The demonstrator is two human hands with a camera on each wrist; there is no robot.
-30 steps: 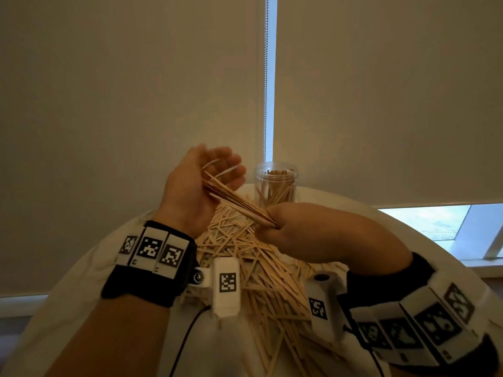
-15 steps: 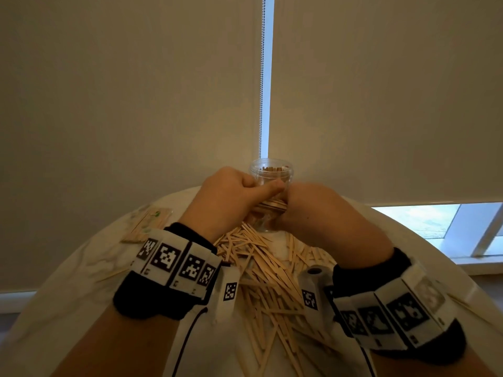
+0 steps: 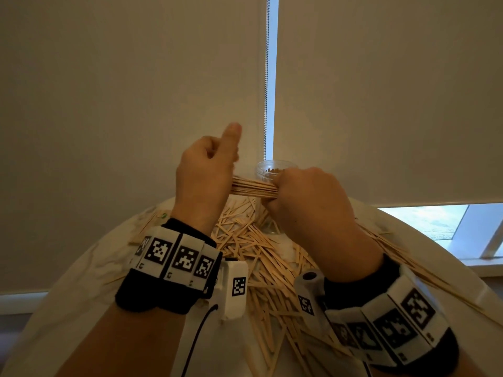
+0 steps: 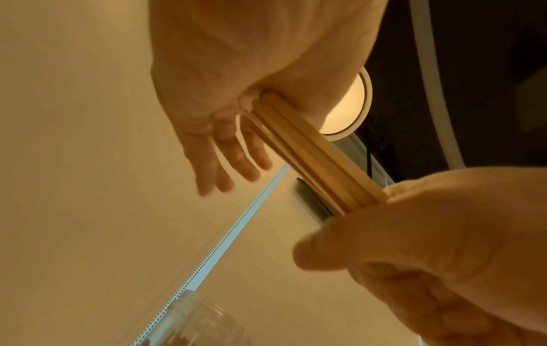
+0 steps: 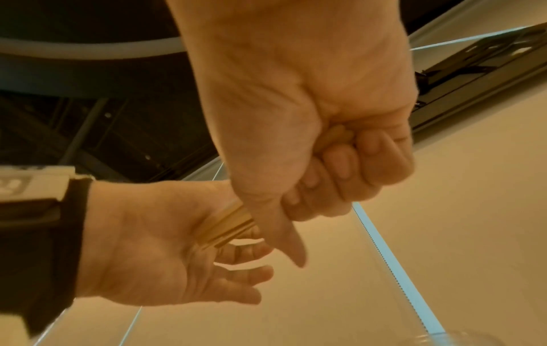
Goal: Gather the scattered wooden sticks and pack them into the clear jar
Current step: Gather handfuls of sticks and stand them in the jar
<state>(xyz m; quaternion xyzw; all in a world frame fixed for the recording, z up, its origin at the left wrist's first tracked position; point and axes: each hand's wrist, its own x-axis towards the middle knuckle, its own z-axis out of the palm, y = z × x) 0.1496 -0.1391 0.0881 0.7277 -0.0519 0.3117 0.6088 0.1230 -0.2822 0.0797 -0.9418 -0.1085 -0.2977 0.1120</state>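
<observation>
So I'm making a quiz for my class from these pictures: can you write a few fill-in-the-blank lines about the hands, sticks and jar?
1. The right hand grips one end of a bundle of ____.
2. The bundle's other end butts against the ____ of the left hand, whose fingers are spread.
3. The jar behind the hands already holds some sticks and has no ____ on it.

Missing words: sticks; palm; lid
</observation>
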